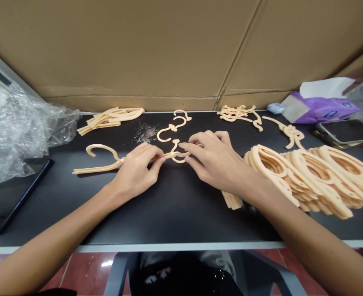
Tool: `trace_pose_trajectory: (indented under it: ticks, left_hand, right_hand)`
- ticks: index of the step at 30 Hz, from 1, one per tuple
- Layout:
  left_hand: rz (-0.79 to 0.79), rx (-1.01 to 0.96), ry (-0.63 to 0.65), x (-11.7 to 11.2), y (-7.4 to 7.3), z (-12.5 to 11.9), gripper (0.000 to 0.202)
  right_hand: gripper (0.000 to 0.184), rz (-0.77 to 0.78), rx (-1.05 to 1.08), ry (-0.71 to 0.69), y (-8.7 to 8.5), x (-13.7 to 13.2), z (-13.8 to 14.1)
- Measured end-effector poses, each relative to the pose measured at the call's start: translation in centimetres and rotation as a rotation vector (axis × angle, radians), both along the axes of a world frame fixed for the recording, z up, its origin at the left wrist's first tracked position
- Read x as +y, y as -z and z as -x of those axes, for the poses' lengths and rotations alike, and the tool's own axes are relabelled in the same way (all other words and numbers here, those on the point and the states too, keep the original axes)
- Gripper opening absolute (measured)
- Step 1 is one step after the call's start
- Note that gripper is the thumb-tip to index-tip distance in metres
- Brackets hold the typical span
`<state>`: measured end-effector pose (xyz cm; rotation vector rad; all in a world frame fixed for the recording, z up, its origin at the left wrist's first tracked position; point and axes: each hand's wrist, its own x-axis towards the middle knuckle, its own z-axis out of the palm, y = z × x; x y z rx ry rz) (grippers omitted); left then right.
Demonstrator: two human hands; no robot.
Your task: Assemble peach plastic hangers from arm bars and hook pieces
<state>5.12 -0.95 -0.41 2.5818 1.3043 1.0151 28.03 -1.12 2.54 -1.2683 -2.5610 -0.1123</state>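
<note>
My left hand [139,166] is closed, its thumb and forefinger pinching one end of a slim beige plastic hanger piece [169,156]. The fingers of my right hand [215,158] close on the other end, partly hiding it. Just behind my fingertips lies a loose beige hook [175,144], and two more small hooks [165,133] are farther back. Left of my left hand rests a folded hanger [102,167] with its hook upward, partly covered by that hand. Below my right wrist several beige hanger arms [231,200] stick out.
Stacked folded hangers [307,176] fill the right side. Loose arms [116,117] and a pile of hooks [236,112] lie along the cardboard wall [138,49]. Bubble wrap [21,127] and a tablet [17,201] are left; a tissue pack [323,107] and phone [349,131] right.
</note>
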Motion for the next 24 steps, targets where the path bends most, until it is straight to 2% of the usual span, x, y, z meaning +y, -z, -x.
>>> trace_pose_trajectory:
  ticks: [3,7,10,14,17,19,21,24]
  left_hand:
    - [0.016,0.006,0.013,0.1,0.2,0.1,0.011]
    - [0.058,0.031,0.042,-0.1,0.6,0.0,0.012]
    - [0.054,0.055,0.079,-0.3,0.6,-0.1,0.013]
    - [0.043,0.071,0.145,-0.7,0.5,-0.3,0.012]
    - [0.038,0.084,0.17,-1.0,0.5,-0.4,0.013]
    - [0.034,0.087,0.156,-1.1,0.5,-0.5,0.014]
    - [0.028,0.09,0.134,-1.1,0.4,-0.5,0.014]
    - [0.031,0.101,0.099,-1.1,0.2,-0.4,0.014]
  right_hand:
    - [0.032,-0.041,0.091,-0.002,-0.7,-0.1,-0.2]
    - [0.029,-0.137,0.272,0.104,-3.4,-0.8,-1.3]
    - [0.026,-0.217,0.335,0.179,-5.3,-1.2,-3.3]
    - [0.023,-0.169,0.258,0.328,-6.8,-0.3,-7.3]
    - [0.024,-0.048,0.13,0.569,-7.4,1.1,-10.4]
    - [0.027,0.025,0.042,0.68,-7.5,2.0,-12.3]
    - [0.032,0.062,-0.039,0.772,-7.1,2.8,-14.0]
    - [0.033,0.047,-0.179,0.824,-5.6,3.9,-16.9]
